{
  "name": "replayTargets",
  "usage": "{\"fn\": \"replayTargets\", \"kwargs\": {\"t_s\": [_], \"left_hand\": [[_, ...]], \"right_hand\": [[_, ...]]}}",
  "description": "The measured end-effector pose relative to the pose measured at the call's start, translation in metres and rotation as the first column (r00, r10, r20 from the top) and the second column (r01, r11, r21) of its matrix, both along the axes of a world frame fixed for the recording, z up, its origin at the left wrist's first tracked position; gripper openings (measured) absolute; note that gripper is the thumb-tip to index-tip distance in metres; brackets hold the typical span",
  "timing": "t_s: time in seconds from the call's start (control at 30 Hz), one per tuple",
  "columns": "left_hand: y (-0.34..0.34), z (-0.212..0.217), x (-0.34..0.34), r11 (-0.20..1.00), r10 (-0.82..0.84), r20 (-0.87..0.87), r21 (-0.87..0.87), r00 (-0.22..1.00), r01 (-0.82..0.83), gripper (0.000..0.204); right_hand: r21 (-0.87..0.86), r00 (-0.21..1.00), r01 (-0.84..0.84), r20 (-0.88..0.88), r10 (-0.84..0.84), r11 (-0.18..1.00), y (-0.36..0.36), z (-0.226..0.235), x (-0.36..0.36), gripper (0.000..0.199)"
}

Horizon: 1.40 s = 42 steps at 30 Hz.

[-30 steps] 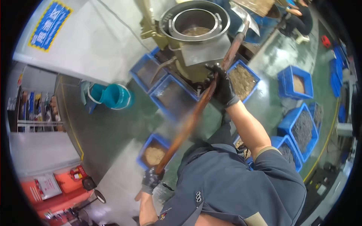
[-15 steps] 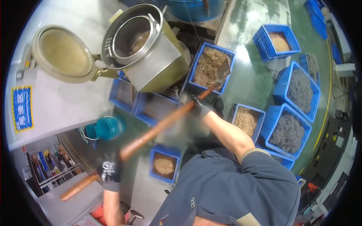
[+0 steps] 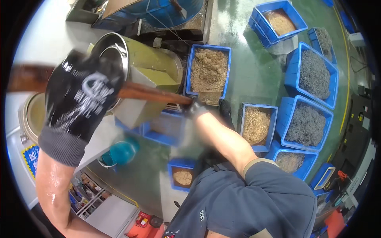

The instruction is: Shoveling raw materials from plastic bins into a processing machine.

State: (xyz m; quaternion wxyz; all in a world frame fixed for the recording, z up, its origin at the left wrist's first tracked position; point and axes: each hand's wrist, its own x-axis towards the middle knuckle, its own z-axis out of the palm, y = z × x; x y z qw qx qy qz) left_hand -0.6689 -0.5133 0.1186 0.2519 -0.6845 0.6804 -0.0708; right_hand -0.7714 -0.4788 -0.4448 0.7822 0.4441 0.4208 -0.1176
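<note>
Gloved in black, my left hand (image 3: 85,91) is raised high at the left, wrapped round the wooden handle of a shovel (image 3: 149,92). My right hand (image 3: 194,106), also in a dark glove, grips the same handle lower down, close to the blade. The flat blade (image 3: 209,97) lies at the near edge of a blue crate (image 3: 229,65) and is partly hidden by clumpy brown material (image 3: 209,71). Behind the handle stands a yellowish-green machine (image 3: 149,59) with a round metal opening, partly covered by my left hand. Its round lid (image 3: 33,115) hangs to the left.
Blue crates of grey shavings (image 3: 304,125) stand stacked at the right, beside a crate of golden chips (image 3: 256,125). Nearer are a teal bucket (image 3: 124,152) and a small crate (image 3: 170,174). A blue drum (image 3: 174,14) stands at the back.
My left hand has risen up and toward the machine with the handle's end. The shovel blade has swung down to the crate's near edge. My right hand has shifted slightly left. The view has moved.
</note>
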Motion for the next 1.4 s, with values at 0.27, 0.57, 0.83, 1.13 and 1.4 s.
{"fn": "replayTargets", "kwargs": {"t_s": [0.27,0.57,0.83,1.13,1.4], "left_hand": [[-0.094,-0.049,-0.035,0.969,-0.240,0.245,0.116,0.939,0.218,0.023],[0.063,-0.095,-0.029,0.813,0.230,0.560,0.340,0.796,-0.474,0.024],[0.198,-0.142,-0.029,0.843,0.439,0.233,0.229,0.868,-0.487,0.022],[0.312,-0.205,-0.058,0.341,0.829,0.197,0.563,0.523,-0.753,0.027],[0.296,-0.198,-0.036,0.145,0.939,0.125,0.699,0.320,-0.700,0.030]], "right_hand": [[-0.112,0.990,-0.023,0.136,0.038,0.993,-0.062,-0.093,-0.013,0.039],[-0.107,0.911,-0.387,-0.198,0.362,0.916,-0.003,-0.020,0.011,0.029],[-0.232,0.837,-0.530,-0.298,0.459,0.816,0.066,-0.066,-0.009,0.036],[-0.194,0.453,-0.873,-0.660,0.599,0.447,0.099,-0.063,-0.037,0.039],[-0.090,0.549,-0.764,-0.611,0.571,0.639,0.122,-0.100,-0.021,0.023]]}}
